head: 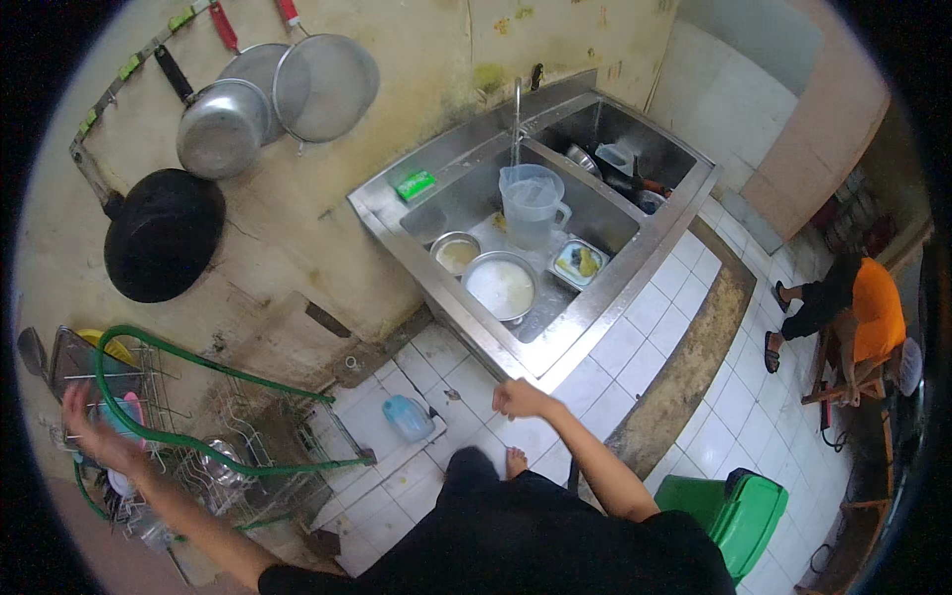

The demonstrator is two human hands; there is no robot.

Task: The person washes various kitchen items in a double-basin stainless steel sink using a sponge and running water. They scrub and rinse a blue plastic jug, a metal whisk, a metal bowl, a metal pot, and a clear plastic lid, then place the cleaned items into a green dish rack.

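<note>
My left hand (pixel 104 439) is stretched out over the far left of a green-framed wire dish rack (pixel 216 439). It is blurred, its fingers look apart, and I make out nothing held in it. Beside it are a pink-edged item (pixel 134 409) and a metal tray (pixel 71 357). At the near corner of the steel double sink (pixel 565 364), my right hand (pixel 519 399) hangs with curled fingers and nothing visible in them. Below the tap (pixel 517 104), a clear plastic pitcher (pixel 532 212) stands in the near basin. Two round metal pans, one a whitish-filled pot (pixel 500 286), sit close by.
A small metal tray (pixel 579 262) holds a yellow-green sponge. More dishes, including a metal bowl (pixel 584 160), lie in the far basin. Pans and strainers (pixel 327 89) hang on the wall. A blue bottle (pixel 409 418) and green bin (pixel 714 513) are near me. Someone in orange (pixel 877 309) sits at right.
</note>
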